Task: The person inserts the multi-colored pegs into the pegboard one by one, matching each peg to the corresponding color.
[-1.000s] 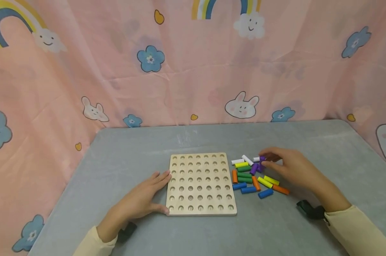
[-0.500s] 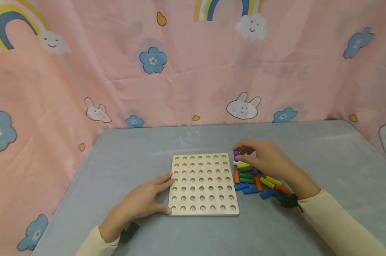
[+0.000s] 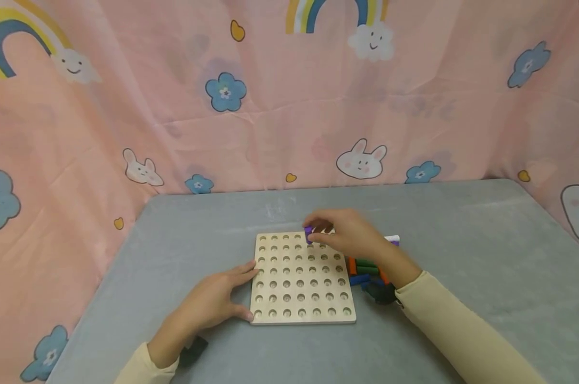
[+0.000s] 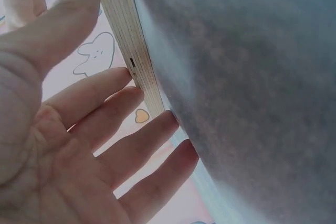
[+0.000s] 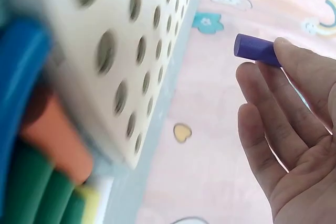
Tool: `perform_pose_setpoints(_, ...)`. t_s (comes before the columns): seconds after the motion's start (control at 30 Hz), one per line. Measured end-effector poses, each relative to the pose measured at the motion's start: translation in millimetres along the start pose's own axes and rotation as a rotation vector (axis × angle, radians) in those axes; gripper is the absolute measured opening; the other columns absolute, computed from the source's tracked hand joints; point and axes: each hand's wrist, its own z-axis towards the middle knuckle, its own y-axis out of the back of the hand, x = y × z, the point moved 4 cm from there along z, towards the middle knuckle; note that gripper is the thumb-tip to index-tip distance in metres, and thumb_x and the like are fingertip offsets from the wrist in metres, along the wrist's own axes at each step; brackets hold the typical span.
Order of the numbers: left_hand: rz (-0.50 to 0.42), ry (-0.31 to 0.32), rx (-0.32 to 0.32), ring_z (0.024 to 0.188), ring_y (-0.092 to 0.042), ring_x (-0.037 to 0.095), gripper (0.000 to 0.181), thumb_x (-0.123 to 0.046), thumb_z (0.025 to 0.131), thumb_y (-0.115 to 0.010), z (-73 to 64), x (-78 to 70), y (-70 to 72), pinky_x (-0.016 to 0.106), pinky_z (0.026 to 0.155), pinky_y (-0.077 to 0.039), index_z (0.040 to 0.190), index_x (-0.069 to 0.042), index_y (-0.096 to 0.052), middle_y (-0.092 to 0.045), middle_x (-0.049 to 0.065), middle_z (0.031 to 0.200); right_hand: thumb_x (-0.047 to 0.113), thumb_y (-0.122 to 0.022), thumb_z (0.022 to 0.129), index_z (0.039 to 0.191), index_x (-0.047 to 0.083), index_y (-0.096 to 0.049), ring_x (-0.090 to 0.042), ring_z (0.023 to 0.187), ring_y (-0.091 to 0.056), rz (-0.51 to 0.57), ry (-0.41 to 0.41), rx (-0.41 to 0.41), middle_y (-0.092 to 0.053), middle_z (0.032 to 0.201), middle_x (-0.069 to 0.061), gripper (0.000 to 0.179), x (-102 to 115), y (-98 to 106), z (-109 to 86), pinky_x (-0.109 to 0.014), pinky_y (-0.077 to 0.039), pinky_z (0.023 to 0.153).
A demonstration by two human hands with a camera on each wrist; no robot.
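Observation:
My right hand [image 3: 349,232] pinches a purple peg [image 5: 257,50] between thumb and fingers, above the far part of a light wooden pegboard [image 3: 294,277]. In the right wrist view the peg's free end points toward the board, apart from it. The board has rows of round holes with no pegs standing in the ones that show. My left hand [image 3: 212,301] rests along the board's left edge, its fingers extended. In the left wrist view those fingertips touch the board's side [image 4: 128,40].
Loose pegs lie right of the board, partly hidden by the right arm: green pegs [image 3: 366,268], a blue peg [image 3: 358,279], an orange peg [image 3: 352,265] and a white peg [image 3: 392,238] among them. A pink patterned curtain [image 3: 270,133] hangs behind the grey table [image 3: 212,213].
My right hand has moved left from the loose pegs to over the board, carrying a purple peg. The left hand has stayed at the board's left edge.

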Motion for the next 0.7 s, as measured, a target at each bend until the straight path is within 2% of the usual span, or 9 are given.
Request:
perform_pose_setpoints(0.2,0.009,0.012,-0.012,0.139,-0.050,0.028,0.091,-0.036,0.060,-0.091,0.9,-2.9,-0.3,0.051,0.111,-0.045,0.142,-0.017,-0.056,-0.049,-0.001,0.153,0.025,-0.067,0.096,0.120,0.021,-0.068,-0.011,0.093,-0.067,0.035,0.022,0.036,-0.074,0.104,0.007,0.025,13.0,-8.7,18.2,-0.031,-0.057,0.082)
perform_pose_setpoints(0.3,0.013,0.016,-0.013,0.138,-0.050,0.028,0.090,-0.037,0.060,-0.091,1.2,-3.1,-0.5,0.051,0.110,-0.046,0.142,-0.017,-0.057,-0.049,-0.002,0.153,0.022,-0.068,0.095,0.119,0.020,-0.068,-0.012,0.090,-0.068,0.065,0.024,0.059,-0.074,0.102,0.007,0.024,17.3,-15.4,27.8,-0.027,-0.058,0.075)
perform_pose_setpoints(0.43,0.025,0.017,-0.020,0.138,-0.051,0.028,0.090,-0.037,0.060,-0.091,1.2,-2.8,-1.2,0.052,0.110,-0.046,0.141,-0.017,-0.057,-0.049,-0.002,0.153,0.023,-0.070,0.094,0.116,0.018,-0.068,-0.012,0.089,-0.069,0.052,0.039,0.080,-0.075,0.100,0.006,0.023,23.7,-25.0,42.1,-0.025,-0.058,0.073)
perform_pose_setpoints(0.53,0.028,0.019,-0.021,0.138,-0.050,0.028,0.091,-0.037,0.060,-0.091,0.4,-2.7,-1.6,0.052,0.110,-0.046,0.142,-0.017,-0.056,-0.049,-0.002,0.153,0.024,-0.071,0.093,0.117,0.016,-0.068,-0.011,0.095,-0.069,0.032,0.043,0.089,-0.075,0.104,0.005,0.025,27.8,-32.1,51.5,-0.028,-0.058,0.082)
perform_pose_setpoints(0.7,0.013,0.020,-0.015,0.139,-0.049,0.028,0.091,-0.036,0.061,-0.091,-0.4,-3.6,-1.7,0.053,0.110,-0.046,0.143,-0.017,-0.056,-0.048,-0.002,0.154,0.023,-0.071,0.093,0.117,0.014,-0.068,-0.013,0.101,-0.069,0.045,0.016,0.099,-0.075,0.108,0.003,0.026,30.9,-43.3,62.8,-0.032,-0.057,0.089)
